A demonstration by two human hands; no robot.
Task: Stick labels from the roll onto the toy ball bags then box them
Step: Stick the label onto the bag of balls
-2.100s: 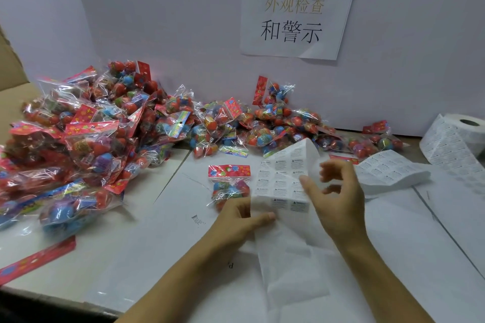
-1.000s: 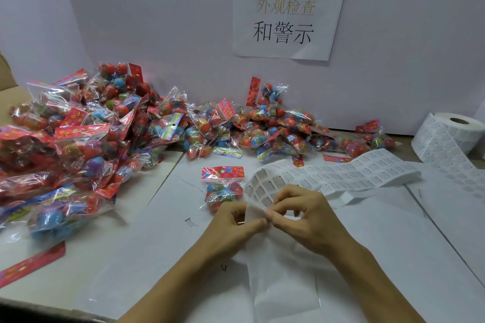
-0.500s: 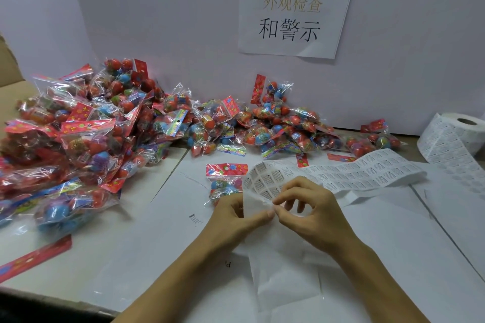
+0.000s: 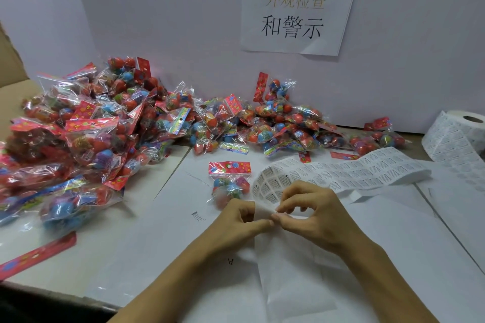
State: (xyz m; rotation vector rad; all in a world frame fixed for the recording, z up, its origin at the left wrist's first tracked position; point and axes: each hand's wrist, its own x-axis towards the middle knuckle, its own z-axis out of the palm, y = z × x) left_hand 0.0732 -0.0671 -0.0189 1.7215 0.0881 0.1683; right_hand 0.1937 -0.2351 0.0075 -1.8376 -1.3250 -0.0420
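Note:
A strip of small printed labels [image 4: 349, 173] runs across the table from the roll [image 4: 456, 134] at the far right to my hands. My left hand [image 4: 236, 220] pinches the strip's bare backing where the labels end. My right hand [image 4: 315, 212] pinches at a label on the strip's edge with thumb and forefinger, right beside the left thumb. One toy ball bag [image 4: 229, 181] with a red header card lies flat just beyond my left hand. A big heap of toy ball bags [image 4: 86, 126] fills the left and back of the table.
White paper sheets [image 4: 393, 244] cover the table under my hands. The peeled backing [image 4: 291, 275] trails toward me. A white wall with a printed sign [image 4: 299, 8] closes the back. A brown cardboard box flap [image 4: 10, 60] shows at the far left. A loose red header card [image 4: 36, 254] lies front left.
My right hand came down from an open pose onto the strip and now pinches at its edge. The raised label strip has been lowered flat. The left hand keeps its hold.

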